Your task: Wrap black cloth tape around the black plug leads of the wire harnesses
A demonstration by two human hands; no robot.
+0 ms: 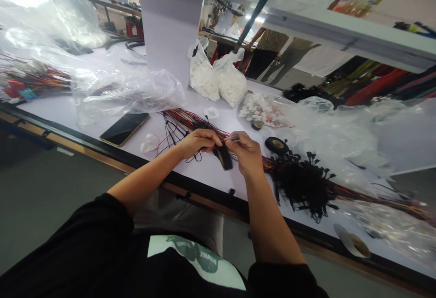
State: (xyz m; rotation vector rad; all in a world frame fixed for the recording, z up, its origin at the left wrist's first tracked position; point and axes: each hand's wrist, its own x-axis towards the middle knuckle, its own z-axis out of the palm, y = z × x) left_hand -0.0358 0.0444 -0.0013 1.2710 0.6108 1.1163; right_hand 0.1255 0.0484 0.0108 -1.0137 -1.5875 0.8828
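Note:
My left hand [201,141] is closed, its fingertips pinching at the upper edge of a black roll of tape [225,158] that hangs over the white table. Close beside it, my right hand [248,151] is closed too, with a small dark piece [235,138] showing between thumb and fingers. What that piece is, I cannot make out. Beneath and behind both hands runs a bundle of thin red, yellow and black wires [182,118]. Further right along the bundle lies a dense heap of black connectors [303,184].
A phone [124,129] lies left of my hands. Another black tape roll [276,145] sits to the right. Bags of white parts [232,84] stand at the back, near clear plastic bags [126,89]. A clear tape roll [354,243] rests by the front edge. People stand beyond the shelf.

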